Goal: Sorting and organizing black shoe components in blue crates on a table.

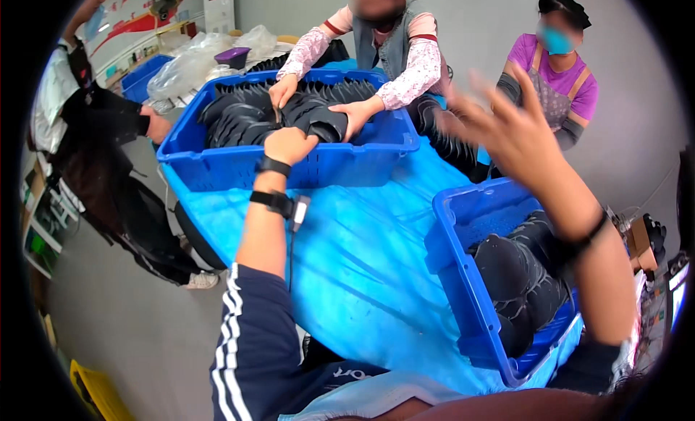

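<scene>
Left hand [288,144] grip closed on a black moulded plastic piece [318,124] in the far blue plastic crate [289,167]; right hand [499,128] open, empty, blurred. Two crates; second crate [452,236] near.

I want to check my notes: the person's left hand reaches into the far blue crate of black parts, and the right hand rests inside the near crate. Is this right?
Not quite. The head view shows the right hand raised in the air, fingers spread, above the near crate, not resting in it. The left hand does reach into the far blue crate.

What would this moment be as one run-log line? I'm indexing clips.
left hand: in far blue crate, on black parts | right hand: raised, open, empty | near blue crate: black parts | co-worker's hands in far crate
</scene>
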`<state>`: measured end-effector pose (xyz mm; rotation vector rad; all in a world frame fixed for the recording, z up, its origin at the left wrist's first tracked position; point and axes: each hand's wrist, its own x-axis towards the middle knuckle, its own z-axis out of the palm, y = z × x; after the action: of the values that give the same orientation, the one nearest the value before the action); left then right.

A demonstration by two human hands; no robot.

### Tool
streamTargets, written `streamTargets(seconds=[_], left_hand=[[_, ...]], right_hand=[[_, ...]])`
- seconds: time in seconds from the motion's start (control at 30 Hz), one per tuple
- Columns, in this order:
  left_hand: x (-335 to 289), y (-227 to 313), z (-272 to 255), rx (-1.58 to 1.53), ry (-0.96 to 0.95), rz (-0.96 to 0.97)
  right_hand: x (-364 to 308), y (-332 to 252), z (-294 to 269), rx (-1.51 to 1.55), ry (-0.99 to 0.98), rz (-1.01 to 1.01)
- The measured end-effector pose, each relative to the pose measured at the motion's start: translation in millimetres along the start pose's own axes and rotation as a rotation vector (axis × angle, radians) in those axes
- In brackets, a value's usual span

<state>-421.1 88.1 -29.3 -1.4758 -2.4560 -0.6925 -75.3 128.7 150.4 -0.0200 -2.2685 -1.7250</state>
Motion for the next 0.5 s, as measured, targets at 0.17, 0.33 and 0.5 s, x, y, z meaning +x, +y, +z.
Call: streamTargets(seconds=[0.17, 0.33, 0.5], left_hand=[[28.6, -64.0, 7.0, -0.261, -0.484, 0.169], [7.3, -40.6, -6.5, -0.258, -0.354, 0.226], [-1.4, -34.1, -8.5, -0.221, -0.206, 0.174]], right_hand=[[137.7, -28.9, 45.3, 1.874, -0.972, -0.427], [128.5, -121.2, 26.6, 1.904, -0.507, -1.025], [171.3, -98.7, 130.9, 0.314, -0.021, 0.478]])
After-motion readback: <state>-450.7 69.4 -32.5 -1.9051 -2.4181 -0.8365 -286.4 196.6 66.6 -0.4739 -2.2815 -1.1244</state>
